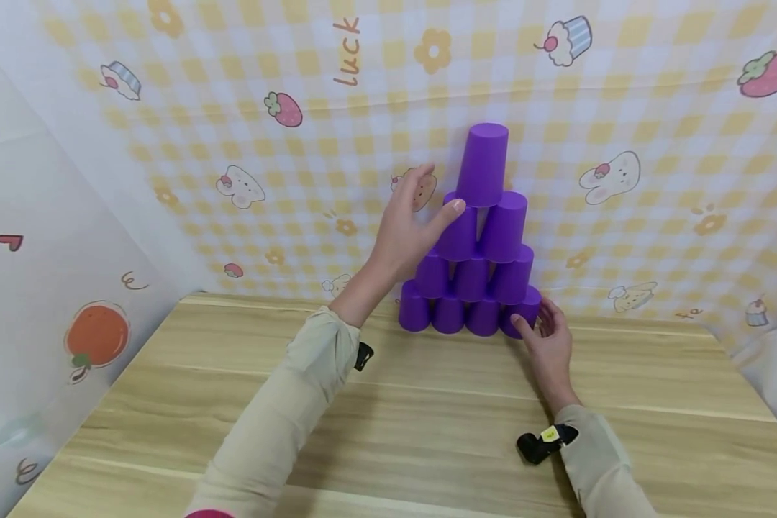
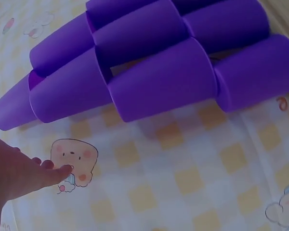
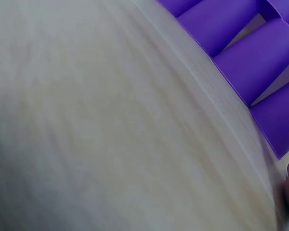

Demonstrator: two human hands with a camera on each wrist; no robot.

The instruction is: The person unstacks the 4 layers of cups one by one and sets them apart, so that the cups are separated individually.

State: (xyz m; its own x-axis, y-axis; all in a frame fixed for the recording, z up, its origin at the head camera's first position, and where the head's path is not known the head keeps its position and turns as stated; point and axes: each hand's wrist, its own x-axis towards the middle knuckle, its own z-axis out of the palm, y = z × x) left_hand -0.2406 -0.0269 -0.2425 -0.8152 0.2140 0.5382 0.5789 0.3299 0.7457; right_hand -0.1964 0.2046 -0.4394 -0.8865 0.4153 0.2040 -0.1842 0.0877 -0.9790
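Here, the purple cups [image 1: 471, 279] stand in a tall pile just beside the left hand [image 1: 406, 234], its fingers spread apart, while the right hand [image 1: 552, 349] curls round the bottom end cup [image 1: 521, 302] nearest it

There are 10 purple cups [image 1: 471, 279]: 4 in the bottom row, 3 in the row above, 2 above those and 1 at the top. 2 hands show, 1 left hand [image 1: 406, 229] and 1 right hand [image 1: 547, 345], with 2 pale sleeves [image 1: 281, 424] and 2 black wrist devices [image 1: 532, 449]. There is 1 wooden table [image 1: 421, 432], 1 printed word "luck" [image 1: 347, 52], 1 red heart print [image 1: 11, 242] and 1 orange fruit print [image 1: 97, 332].
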